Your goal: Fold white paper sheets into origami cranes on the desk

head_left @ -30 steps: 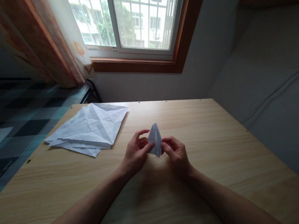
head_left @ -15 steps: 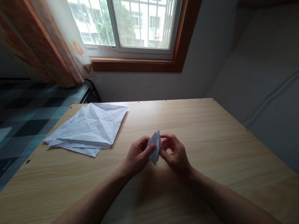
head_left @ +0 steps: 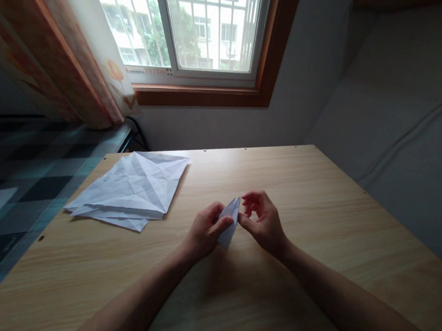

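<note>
A small folded white paper piece [head_left: 229,223] is held just above the wooden table [head_left: 317,203], near its middle. My left hand [head_left: 204,229] pinches the piece from the left, thumb on its face and fingers curled behind it. My right hand [head_left: 261,220] grips the piece's upper right edge between thumb and forefinger, the other fingers curled. The piece is narrow and pointed, tilted with its tip up and to the right.
Several creased white paper sheets [head_left: 135,189] lie stacked at the table's far left. A window [head_left: 201,26] with a wooden sill and an orange curtain [head_left: 61,51] are behind. A checkered bed cover [head_left: 21,170] lies left of the table, a grey wall to the right.
The folded piece has been closed up and tilted, from a wider upright shape to a narrower one. Both hands have shifted slightly lower and kept hold of it.
</note>
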A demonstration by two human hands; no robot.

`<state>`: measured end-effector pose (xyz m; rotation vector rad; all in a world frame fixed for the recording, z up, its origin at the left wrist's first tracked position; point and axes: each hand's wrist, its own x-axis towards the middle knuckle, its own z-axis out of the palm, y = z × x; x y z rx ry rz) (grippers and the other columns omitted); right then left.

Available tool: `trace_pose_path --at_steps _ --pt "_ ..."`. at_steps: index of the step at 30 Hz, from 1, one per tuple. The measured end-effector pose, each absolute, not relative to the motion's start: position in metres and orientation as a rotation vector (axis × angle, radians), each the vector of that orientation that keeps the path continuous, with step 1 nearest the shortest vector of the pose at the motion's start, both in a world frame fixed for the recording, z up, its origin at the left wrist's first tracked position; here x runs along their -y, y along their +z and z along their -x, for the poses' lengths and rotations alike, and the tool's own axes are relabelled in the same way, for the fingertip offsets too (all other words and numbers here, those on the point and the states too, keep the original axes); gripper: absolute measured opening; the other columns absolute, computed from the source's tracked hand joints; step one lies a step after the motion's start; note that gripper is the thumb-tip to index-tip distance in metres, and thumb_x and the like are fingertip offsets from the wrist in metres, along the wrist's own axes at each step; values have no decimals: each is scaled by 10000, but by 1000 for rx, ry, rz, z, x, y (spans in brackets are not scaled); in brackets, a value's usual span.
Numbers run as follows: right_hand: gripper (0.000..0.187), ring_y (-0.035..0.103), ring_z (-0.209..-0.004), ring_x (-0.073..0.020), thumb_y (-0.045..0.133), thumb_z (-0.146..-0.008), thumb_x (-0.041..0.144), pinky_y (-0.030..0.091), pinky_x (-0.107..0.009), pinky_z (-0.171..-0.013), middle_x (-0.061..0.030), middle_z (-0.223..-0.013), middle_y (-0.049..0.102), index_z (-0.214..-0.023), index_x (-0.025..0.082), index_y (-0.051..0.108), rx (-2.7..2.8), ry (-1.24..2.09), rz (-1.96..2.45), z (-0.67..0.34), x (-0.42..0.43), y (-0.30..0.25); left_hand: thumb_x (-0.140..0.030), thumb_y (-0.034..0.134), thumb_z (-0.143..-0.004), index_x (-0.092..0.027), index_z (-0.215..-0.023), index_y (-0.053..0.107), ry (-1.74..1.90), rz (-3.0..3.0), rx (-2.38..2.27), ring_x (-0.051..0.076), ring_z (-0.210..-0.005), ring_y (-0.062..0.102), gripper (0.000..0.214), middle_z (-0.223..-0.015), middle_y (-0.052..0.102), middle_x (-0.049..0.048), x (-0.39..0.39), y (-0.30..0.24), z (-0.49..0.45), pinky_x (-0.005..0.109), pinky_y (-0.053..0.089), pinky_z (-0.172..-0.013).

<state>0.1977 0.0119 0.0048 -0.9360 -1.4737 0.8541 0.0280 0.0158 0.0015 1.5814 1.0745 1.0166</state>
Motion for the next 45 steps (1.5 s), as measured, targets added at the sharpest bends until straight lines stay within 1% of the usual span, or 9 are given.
trace_pose_path --at_steps 4,9,15,18,23,27,35,40,45 --pt "225 486 -643 -111 670 -718 171 433 -250 -588 20 -758 522 -923 209 584 1508 982 920 -198 -14 8 -560 598 -770 -175 -673 491 987 -1619 -1090 96 -531 365 411 -566 429 -51 -16 0 -27 216 287 -493" --pt "134 484 -620 -113 663 -714 189 404 -245 -565 25 -697 528 -804 200 563 1435 1084 890 -197 -14 11 -561 595 -774 -173 -677 497 967 -1635 -1067 95 -534 354 412 -560 416 -54 -16 0 -27 216 284 -495" --pt "86 499 -618 -120 630 -761 218 416 -255 -578 18 -685 544 -753 199 547 1490 1101 882 -197 -12 10 -537 695 -699 -151 -770 562 945 -1521 -952 99 -562 408 415 -623 494 -37 -15 1 -27 208 329 -506" --pt "79 510 -613 -123 607 -763 193 421 -254 -575 19 -675 548 -739 204 533 1578 1050 911 -197 -10 9 -497 735 -679 -142 -775 584 949 -1454 -933 97 -568 432 397 -632 527 -27 -16 -1 -26 203 343 -507" --pt "107 529 -627 -130 574 -736 120 422 -244 -578 21 -663 562 -709 210 523 1769 780 959 -198 -6 9 -473 763 -649 -149 -754 585 973 -1375 -951 90 -552 438 385 -629 554 -21 -16 -1 -27 196 336 -492" --pt "96 559 -624 -129 569 -746 118 450 -250 -599 20 -668 594 -720 209 550 1810 689 910 -199 -4 10 -429 771 -656 -142 -737 599 1030 -1381 -1025 94 -560 458 344 -616 557 -24 -16 0 -27 200 347 -508" --pt "98 647 -655 -156 589 -744 108 521 -283 -635 -18 -708 683 -749 191 642 1655 838 881 -197 -5 7 -373 754 -695 -144 -745 661 1118 -1418 -1056 107 -571 507 252 -630 606 -16 -15 2 -27 207 383 -521" --pt "67 622 -636 -141 638 -737 151 518 -275 -624 5 -684 634 -748 197 590 1514 938 917 -195 -6 5 -377 718 -748 -145 -696 678 1125 -1463 -1078 94 -547 480 241 -606 588 -20 -13 3 -27 204 371 -511" --pt "155 609 -707 -144 692 -757 252 508 -282 -655 -7 -782 626 -861 195 593 1418 1156 918 -194 -9 -2 -359 675 -789 -146 -721 665 1124 -1509 -1090 91 -559 466 223 -610 571 -28 -13 5 -27 203 370 -518"
